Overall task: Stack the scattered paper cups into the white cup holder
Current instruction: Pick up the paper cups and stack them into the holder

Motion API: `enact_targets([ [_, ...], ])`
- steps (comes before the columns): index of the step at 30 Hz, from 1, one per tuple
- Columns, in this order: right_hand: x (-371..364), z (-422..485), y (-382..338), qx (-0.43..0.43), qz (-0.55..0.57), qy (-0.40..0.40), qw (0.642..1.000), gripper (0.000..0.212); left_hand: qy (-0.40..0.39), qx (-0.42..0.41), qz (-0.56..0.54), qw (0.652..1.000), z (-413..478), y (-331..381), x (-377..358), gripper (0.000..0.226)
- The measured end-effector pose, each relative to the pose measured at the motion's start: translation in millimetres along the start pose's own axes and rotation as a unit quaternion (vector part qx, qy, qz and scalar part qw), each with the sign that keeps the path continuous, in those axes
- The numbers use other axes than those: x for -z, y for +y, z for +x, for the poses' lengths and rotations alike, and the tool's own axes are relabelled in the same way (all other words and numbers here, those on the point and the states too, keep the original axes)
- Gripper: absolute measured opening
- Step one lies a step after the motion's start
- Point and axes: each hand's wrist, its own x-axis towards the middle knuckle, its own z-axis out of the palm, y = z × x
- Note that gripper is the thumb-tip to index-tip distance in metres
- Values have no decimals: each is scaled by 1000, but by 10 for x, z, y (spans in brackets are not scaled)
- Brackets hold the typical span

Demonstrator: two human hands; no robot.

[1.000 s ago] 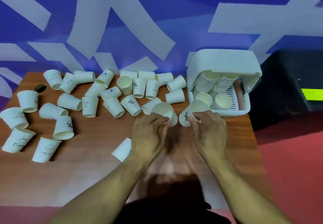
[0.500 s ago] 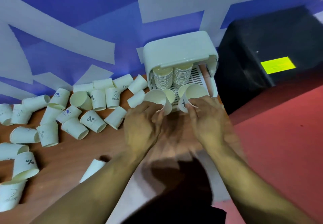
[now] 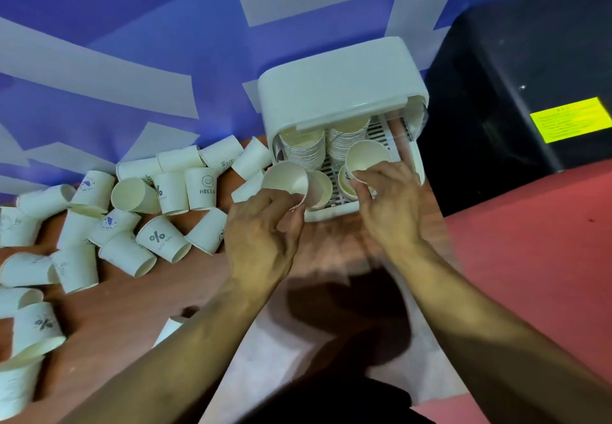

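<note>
The white cup holder [image 3: 341,79] stands at the table's far right, lid raised, with two stacks of cups [image 3: 303,150] leaning inside over a slatted floor. My left hand [image 3: 261,234] grips a paper cup [image 3: 286,180], mouth up, at the holder's front left corner. My right hand [image 3: 389,205] holds another paper cup [image 3: 366,158] inside the holder, above a lower cup that stands there. Several scattered paper cups [image 3: 159,241] lie on their sides on the wooden table [image 3: 126,307] to the left.
A black box [image 3: 516,92] with a yellow label stands right of the holder. Red floor [image 3: 536,258] lies beyond the table's right edge. A blue and white wall [image 3: 132,42] backs the table. One cup [image 3: 169,331] lies under my left forearm.
Both hands moved forward with their cups from the table's middle to the holder. The right cup is now inside the holder, and the view has swung right and closer.
</note>
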Motion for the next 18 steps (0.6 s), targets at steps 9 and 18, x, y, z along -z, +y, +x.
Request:
enact_targets([
  [9,-282,7,111,-45,-24,-138,989,11,-9,14,1,1000,54,-137,-133,9],
  [18,-440,40,147,-60,-9,-221,973,19,-3,28,1,1000,72,-193,-242,10],
])
